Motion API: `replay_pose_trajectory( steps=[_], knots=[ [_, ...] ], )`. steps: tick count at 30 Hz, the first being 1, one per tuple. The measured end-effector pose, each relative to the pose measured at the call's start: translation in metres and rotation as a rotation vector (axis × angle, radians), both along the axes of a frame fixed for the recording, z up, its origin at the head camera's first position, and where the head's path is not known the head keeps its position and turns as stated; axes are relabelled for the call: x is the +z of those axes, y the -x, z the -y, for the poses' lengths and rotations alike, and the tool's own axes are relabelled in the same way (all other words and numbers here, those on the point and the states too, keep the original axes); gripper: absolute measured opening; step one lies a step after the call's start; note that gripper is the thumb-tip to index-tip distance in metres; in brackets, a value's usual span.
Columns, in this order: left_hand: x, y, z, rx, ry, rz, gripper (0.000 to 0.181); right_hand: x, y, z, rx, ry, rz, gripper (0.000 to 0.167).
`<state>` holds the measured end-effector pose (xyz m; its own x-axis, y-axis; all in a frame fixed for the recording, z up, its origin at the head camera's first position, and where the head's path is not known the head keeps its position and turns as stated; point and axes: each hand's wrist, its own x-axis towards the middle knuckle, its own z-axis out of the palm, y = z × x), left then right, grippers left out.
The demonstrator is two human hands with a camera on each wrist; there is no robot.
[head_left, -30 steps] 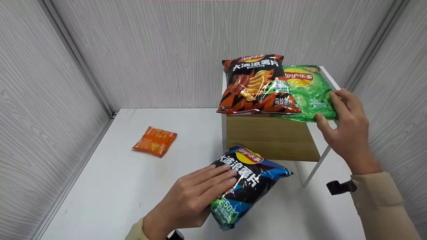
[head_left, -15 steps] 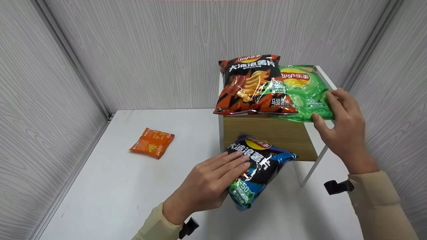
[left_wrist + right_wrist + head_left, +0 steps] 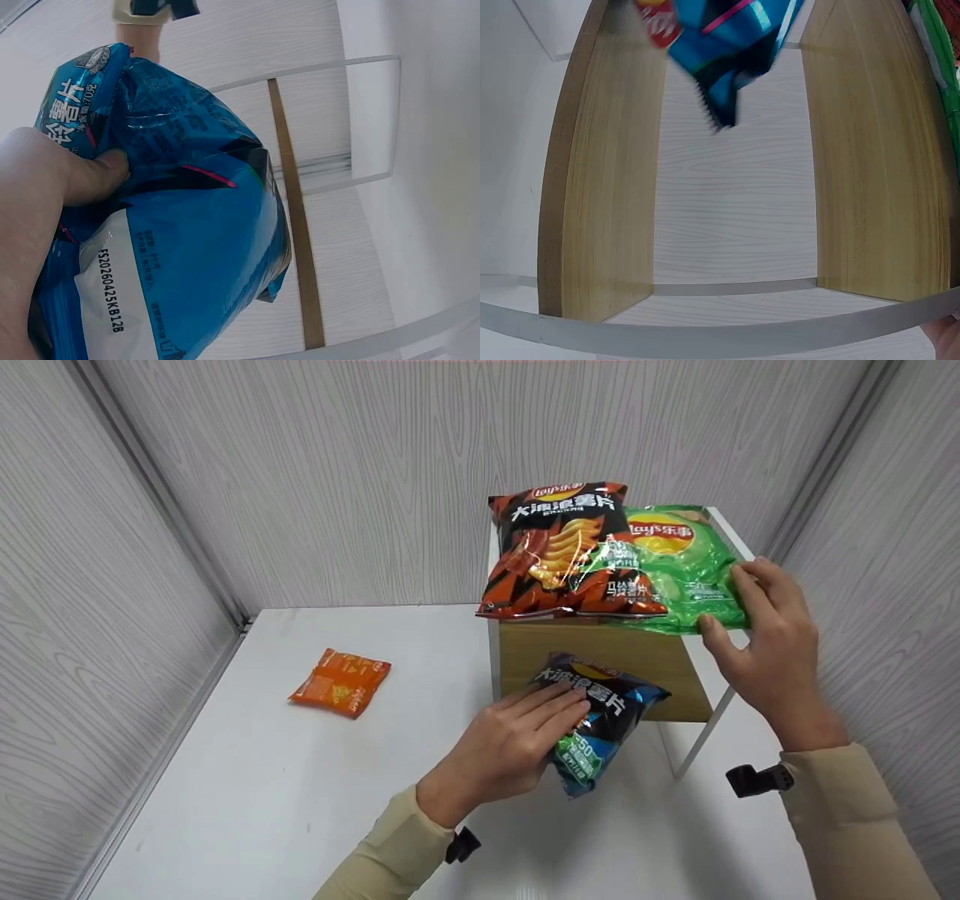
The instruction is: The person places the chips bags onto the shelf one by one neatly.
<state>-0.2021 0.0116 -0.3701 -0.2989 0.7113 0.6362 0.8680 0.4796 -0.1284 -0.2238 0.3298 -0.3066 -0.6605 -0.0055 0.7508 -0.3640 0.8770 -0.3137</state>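
Note:
My left hand grips a black and blue chip bag, held tilted in front of the rack's lower shelf. In the left wrist view, the thumb presses into the bag's crinkled blue back. On top of the rack, my right hand holds the lower right corner of a green chip bag, fingers and thumb on its edge. The undersides of those fingers are hidden. A black and red chip bag lies on the rack's top left, overlapping the green one.
A small orange snack packet lies on the white table at left. The rack has a thin metal frame. Grey wood-grain walls enclose the table at the back and both sides.
My left hand has carried the black and blue chip bag up, forward and right, nearer the lower shelf. The right hand stays on the green bag's corner.

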Motion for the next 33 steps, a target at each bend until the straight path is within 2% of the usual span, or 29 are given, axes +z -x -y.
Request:
replay_pose_trajectory(
  steps=[5,9,16,27,30,33],
  knots=[
    [-0.001,0.008,-0.012,0.023,0.005,-0.002,0.046,0.001,0.0,0.0,0.001,0.006,0.005,0.066],
    [-0.001,0.013,-0.022,0.047,0.046,-0.011,0.047,0.0,0.001,0.0,0.013,0.012,-0.018,0.065],
    [-0.002,0.021,-0.038,0.107,0.115,0.023,0.055,0.0,0.001,0.001,0.014,0.01,-0.025,0.065],
    [-0.011,0.032,-0.067,0.207,0.17,-0.058,0.054,-0.001,0.001,-0.001,0.013,0.013,-0.026,0.065],
    [-0.01,0.033,-0.075,0.231,0.207,-0.025,0.059,-0.001,0.002,-0.001,0.009,0.009,-0.03,0.066],
    [-0.008,0.035,-0.082,0.259,0.256,0.061,0.067,-0.001,0.002,-0.001,0.008,0.008,-0.025,0.066]
  ],
)
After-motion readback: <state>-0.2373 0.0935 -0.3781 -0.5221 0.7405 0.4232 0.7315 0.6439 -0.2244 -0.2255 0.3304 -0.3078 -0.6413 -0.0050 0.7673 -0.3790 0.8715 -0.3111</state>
